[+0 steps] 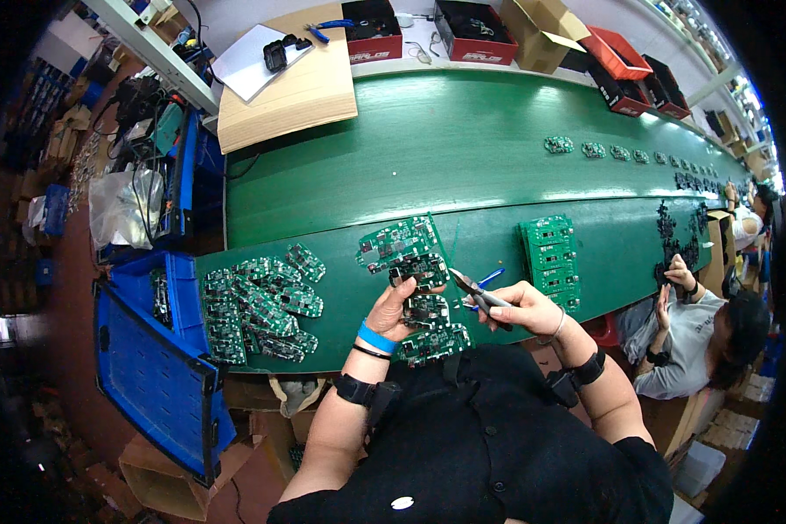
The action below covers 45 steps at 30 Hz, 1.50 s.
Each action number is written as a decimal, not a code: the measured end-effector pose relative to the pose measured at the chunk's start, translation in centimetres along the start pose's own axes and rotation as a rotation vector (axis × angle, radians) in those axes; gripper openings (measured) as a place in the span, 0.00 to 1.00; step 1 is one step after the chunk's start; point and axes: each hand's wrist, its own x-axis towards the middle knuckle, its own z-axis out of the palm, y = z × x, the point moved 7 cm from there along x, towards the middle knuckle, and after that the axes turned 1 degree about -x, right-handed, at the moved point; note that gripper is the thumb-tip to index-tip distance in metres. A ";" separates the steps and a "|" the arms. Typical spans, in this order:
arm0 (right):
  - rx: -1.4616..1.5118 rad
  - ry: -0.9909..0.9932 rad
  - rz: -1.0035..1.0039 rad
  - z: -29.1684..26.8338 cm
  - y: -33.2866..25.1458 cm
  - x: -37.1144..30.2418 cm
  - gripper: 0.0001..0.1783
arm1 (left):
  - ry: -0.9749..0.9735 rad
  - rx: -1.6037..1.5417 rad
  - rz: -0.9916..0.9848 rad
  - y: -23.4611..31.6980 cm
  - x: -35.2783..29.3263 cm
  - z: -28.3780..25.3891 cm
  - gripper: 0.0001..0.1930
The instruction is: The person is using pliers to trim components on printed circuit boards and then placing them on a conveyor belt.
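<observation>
My left hand [395,312] is closed on a green circuit board panel [399,240], with populated boards spreading above and below the fingers. In my right hand [527,311] is a pair of pliers [473,287], its jaws pointing at the panel's right edge. A blue tool part [492,277] shows just behind the pliers; I cannot tell whether it belongs to them. A thin green strip stands by the panel's upper right edge. Left of my left hand lies a heap of loose circuit boards [266,306]. A stack of board panels [550,262] rests right of my hands.
A blue crate [179,297] stands at the bench's left end. Cardboard [293,105] at the back bears blue-handled pliers [330,30]. Boxes and a red tray [617,54] line the far edge. Boards [559,144] run in a row along the green bench. At right sits another person [703,327].
</observation>
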 end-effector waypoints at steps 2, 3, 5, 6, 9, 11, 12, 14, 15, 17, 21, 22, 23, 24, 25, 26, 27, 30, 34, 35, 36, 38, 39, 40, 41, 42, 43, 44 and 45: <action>0.020 -0.058 0.020 0.2 0.2 -0.1 0.15 | -0.007 -0.067 0.018 -0.2 0.1 0.3 0.19; -0.026 -0.052 -0.011 0.1 0.0 -0.1 0.14 | 0.023 -0.038 0.017 0.0 0.1 0.0 0.18; -0.096 -0.069 -0.114 -0.1 -0.4 -0.3 0.15 | 0.186 0.009 0.028 0.5 -0.1 -1.4 0.17; -0.097 -0.069 -0.116 -0.3 -0.3 -0.5 0.15 | 0.161 0.043 0.081 0.9 -0.2 -2.9 0.19; -0.370 -0.045 -0.135 -1.1 0.1 -0.9 0.18 | 0.178 -0.138 0.085 3.2 -0.8 -1.5 0.30; -0.322 -0.045 -0.027 -1.1 0.8 -0.9 0.18 | 0.200 -0.012 0.127 4.1 -0.9 -0.7 0.31; -0.273 -0.043 0.081 -1.1 1.6 -1.0 0.18 | 0.221 0.115 0.166 4.6 -1.1 -0.5 0.32; -0.283 -0.047 0.073 -1.2 1.4 -1.2 0.19 | 0.166 0.019 0.154 4.6 -1.0 0.5 0.24; -0.294 -0.048 0.065 -1.3 1.3 -1.3 0.20 | 0.176 0.112 0.204 4.8 -1.1 0.6 0.19; -0.284 0.007 -0.002 -1.2 0.6 -1.2 0.20 | 0.198 0.184 0.226 4.9 -1.3 1.7 0.10; -0.205 0.140 -0.074 -1.1 -0.9 -0.6 0.22 | 0.209 0.212 0.218 4.9 -1.2 2.2 0.09; -0.189 0.155 -0.091 -1.1 -1.2 -0.5 0.23 | 0.207 0.213 0.216 4.9 -1.1 2.3 0.09; -0.188 0.158 -0.091 -1.1 -1.1 -0.5 0.23 | 0.199 0.244 0.197 4.8 -1.0 2.4 0.10; -0.237 0.172 -0.116 -1.3 -1.2 -0.4 0.22 | 0.190 0.276 0.178 4.8 -0.8 2.5 0.10; -0.285 0.183 -0.140 -1.3 -1.2 -0.3 0.21 | 0.191 0.276 0.178 4.8 -0.8 2.5 0.10; -0.284 0.182 -0.140 -1.4 -1.2 -0.3 0.21 | 0.184 0.281 0.171 4.8 -0.7 2.6 0.10; -0.327 0.183 -0.139 -1.4 -1.3 -0.2 0.20 | 0.177 0.286 0.163 4.8 -0.7 2.6 0.11; -0.328 0.168 -0.120 -1.3 -1.5 -0.4 0.17 | 0.174 0.280 0.149 4.6 -0.5 2.4 0.12; -0.150 -0.016 -0.087 -1.0 -0.4 -0.2 0.14 | -0.004 0.071 0.035 2.2 1.1 -0.8 0.18; -0.116 -0.081 -0.065 -0.3 -1.1 -0.1 0.14 | -0.062 -0.037 -0.006 1.3 1.6 -1.3 0.19; -0.116 -0.085 -0.066 -0.3 -1.1 0.1 0.14 | -0.120 -0.144 -0.046 0.5 1.8 -1.8 0.19; -0.177 -0.065 -0.010 -1.1 -0.1 0.1 0.15 | -0.120 -0.142 -0.026 0.5 1.7 -2.5 0.19; -0.118 -0.034 -0.006 -1.8 0.8 0.1 0.15 | -0.046 -0.092 -0.019 0.9 0.9 -3.6 0.18; -0.117 -0.035 -0.009 -2.1 0.9 0.1 0.15 | 0.031 -0.041 -0.006 1.6 -0.1 -4.8 0.16; -0.073 0.021 -0.035 -2.6 0.8 -0.1 0.15 | 0.023 0.038 -0.044 2.0 -1.1 -4.7 0.21; -0.028 0.076 -0.061 -3.1 0.7 -0.2 0.16 | -0.039 0.138 -0.109 2.4 -2.1 -4.1 0.25; -0.007 0.103 -0.053 -3.2 0.6 -0.2 0.17 | -0.083 0.189 -0.144 2.4 -3.3 -3.8 0.27; 0.032 0.171 -0.008 -3.7 1.7 -0.1 0.17 | -0.130 0.238 -0.182 2.0 -4.2 -3.0 0.28; 0.057 0.195 -0.033 -3.8 1.7 0.1 0.17 | -0.140 0.232 -0.207 1.5 -4.6 -2.2 0.27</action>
